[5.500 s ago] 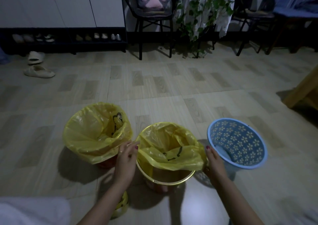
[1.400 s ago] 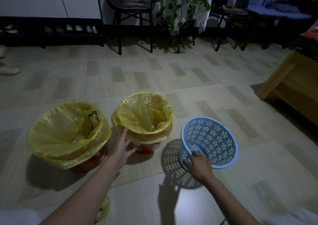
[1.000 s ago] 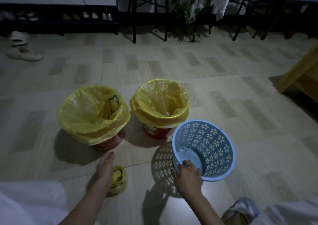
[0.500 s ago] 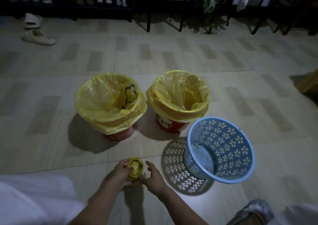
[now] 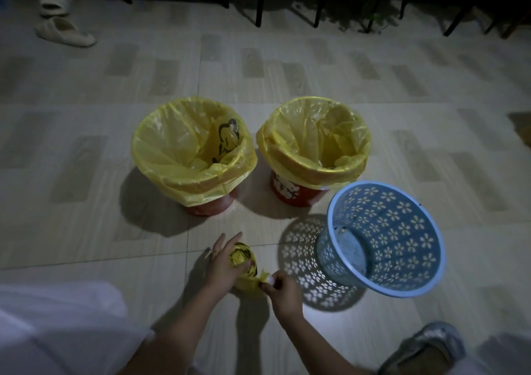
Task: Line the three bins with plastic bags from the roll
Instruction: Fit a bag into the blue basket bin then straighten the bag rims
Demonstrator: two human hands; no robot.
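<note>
Head view. Dim room, tiled floor [image 5: 287, 67]. Roll of yellow bags [image 5: 240, 255] sits low centre of the frame, just left of the blue lattice bin [image 5: 402, 239]. Left hand [image 5: 222, 267] holds the roll from the left, thumb across its face, upper fingers extended past it. Right hand [image 5: 280, 285] pinches the loose free end of the bag [image 5: 253, 281] between thumb and fingertips; this grip is narrow and closed on the film. The free end runs only a short way out from the roll.

Two bins at mid-frame carry liners: left lined bin [image 5: 194, 156] with its yellow film folded over the rim, and centre lined bin [image 5: 313, 145] likewise. The blue lattice bin, lower right of those, has no liner and stands tilted, its mouth leaning toward the lower right. Judged state: two of three done, third bag being drawn off.

Risks from here, judged:
- Thin film pinched at one small spot may stretch or tear off-perforation if pulled hard or at an angle.
- Left-hand hold is partial; roll could spin loose and pay out several bags.
- Perforation line is not discernible in this light, so separation point is a guess.
- Blue bin looks light and already tilted; pushing a bag in one-handed could tip it.
- Lattice edges could snag the film.

Slippers [image 5: 64, 30] upper left, well apart.
</note>
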